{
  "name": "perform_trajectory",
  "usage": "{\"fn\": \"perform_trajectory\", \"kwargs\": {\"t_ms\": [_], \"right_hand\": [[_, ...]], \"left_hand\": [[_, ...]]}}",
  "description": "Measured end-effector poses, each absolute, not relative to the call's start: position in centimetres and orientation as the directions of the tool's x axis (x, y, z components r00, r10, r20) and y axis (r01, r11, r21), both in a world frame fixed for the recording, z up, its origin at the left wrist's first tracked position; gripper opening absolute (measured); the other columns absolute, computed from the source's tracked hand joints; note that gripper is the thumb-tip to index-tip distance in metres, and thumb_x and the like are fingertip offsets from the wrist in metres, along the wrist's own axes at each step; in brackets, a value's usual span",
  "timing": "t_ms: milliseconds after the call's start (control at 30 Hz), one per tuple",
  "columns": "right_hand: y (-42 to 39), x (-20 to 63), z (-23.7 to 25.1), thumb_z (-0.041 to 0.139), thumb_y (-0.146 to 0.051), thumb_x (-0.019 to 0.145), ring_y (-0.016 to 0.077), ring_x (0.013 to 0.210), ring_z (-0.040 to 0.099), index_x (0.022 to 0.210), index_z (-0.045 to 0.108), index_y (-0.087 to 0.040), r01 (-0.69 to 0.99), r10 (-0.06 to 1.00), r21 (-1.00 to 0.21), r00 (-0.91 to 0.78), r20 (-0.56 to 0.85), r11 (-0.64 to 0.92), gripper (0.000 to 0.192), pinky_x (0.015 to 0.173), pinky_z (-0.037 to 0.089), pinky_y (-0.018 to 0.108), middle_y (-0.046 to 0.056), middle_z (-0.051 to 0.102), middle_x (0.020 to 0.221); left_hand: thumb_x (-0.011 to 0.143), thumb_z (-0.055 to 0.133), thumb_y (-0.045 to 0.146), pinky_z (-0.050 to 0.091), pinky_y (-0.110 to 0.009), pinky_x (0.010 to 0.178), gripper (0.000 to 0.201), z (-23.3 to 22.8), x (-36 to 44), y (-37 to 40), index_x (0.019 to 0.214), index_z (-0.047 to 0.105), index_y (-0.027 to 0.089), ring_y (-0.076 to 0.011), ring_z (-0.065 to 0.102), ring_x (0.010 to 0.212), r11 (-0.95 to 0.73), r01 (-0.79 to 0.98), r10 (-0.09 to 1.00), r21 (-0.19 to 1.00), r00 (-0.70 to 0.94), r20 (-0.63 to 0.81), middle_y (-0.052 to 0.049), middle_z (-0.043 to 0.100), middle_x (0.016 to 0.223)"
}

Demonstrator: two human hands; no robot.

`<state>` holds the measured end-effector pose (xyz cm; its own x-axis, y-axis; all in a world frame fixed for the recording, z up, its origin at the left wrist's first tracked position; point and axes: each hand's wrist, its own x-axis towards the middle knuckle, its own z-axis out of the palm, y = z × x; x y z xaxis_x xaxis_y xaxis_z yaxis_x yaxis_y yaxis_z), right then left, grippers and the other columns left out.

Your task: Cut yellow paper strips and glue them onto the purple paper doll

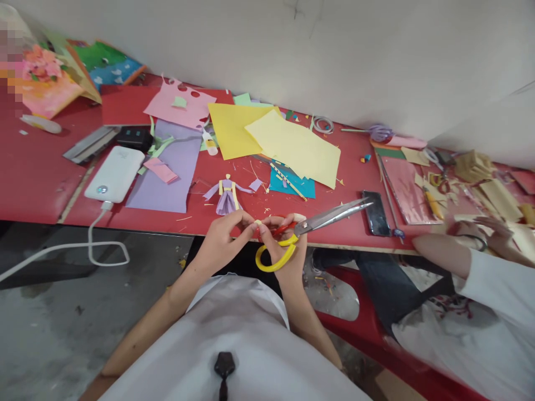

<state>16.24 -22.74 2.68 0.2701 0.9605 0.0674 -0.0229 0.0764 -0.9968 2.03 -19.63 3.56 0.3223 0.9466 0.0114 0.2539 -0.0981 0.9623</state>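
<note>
My right hand [288,245] is closed around scissors [307,226] with one yellow and one red handle loop; the blades point away to the right, nearly together. Thumb and finger of my left hand [228,236] pinch a tiny pale yellow piece of paper [258,223], which the right fingertips also touch. Just beyond my left hand, a small paper doll [227,195] in purple and yellow lies flat on the red table [200,223]. A purple paper scrap [256,184] is beside its arm.
Yellow sheets [234,131], a purple sheet [179,161] and a glue bottle [209,142] lie behind. A cabled white power bank [115,174] is at left, a phone [376,213] at right. Another person's arm [443,253] rests on the table at far right.
</note>
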Motion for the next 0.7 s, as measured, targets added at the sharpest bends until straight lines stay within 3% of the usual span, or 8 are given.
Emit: {"fn": "perform_trajectory", "kwargs": {"t_ms": [400,567,700], "right_hand": [[-22.3,16.6,2.2,0.071,-0.018,0.080,0.0113,0.068,0.067,0.091,0.035,-0.026,-0.016,0.959,-0.998,0.279,0.049,0.056,0.039,0.067,0.056,0.027,-0.004,0.071,0.082],[-22.0,16.6,2.2,0.070,-0.024,0.082,0.0133,0.072,0.069,0.091,0.035,-0.026,-0.072,0.961,-0.997,0.277,0.017,0.039,0.036,0.072,0.058,0.031,-0.003,0.071,0.083],[-21.9,16.3,2.3,0.071,-0.029,0.082,0.0129,0.067,0.069,0.093,0.037,-0.026,-0.081,0.952,-0.997,0.307,-0.007,0.018,0.036,0.062,0.055,0.026,-0.003,0.070,0.081]], "left_hand": [[0.092,0.058,0.029,0.046,-0.021,0.068,0.016,2.9,2.3,-19.5,0.080,0.059,0.018,-0.0109,0.057,0.070,-0.157,0.213,0.976,0.964,0.184,0.119,0.002,0.062,0.075],[0.093,0.057,0.029,0.047,-0.022,0.070,0.016,2.6,2.3,-19.2,0.081,0.058,0.018,-0.0112,0.058,0.071,-0.103,0.177,0.968,0.979,0.246,0.058,0.002,0.060,0.075],[0.093,0.053,0.027,0.046,-0.022,0.071,0.015,2.5,2.1,-18.9,0.082,0.057,0.018,-0.0113,0.057,0.072,-0.102,0.182,0.950,0.978,0.311,0.041,0.002,0.060,0.076]]}}
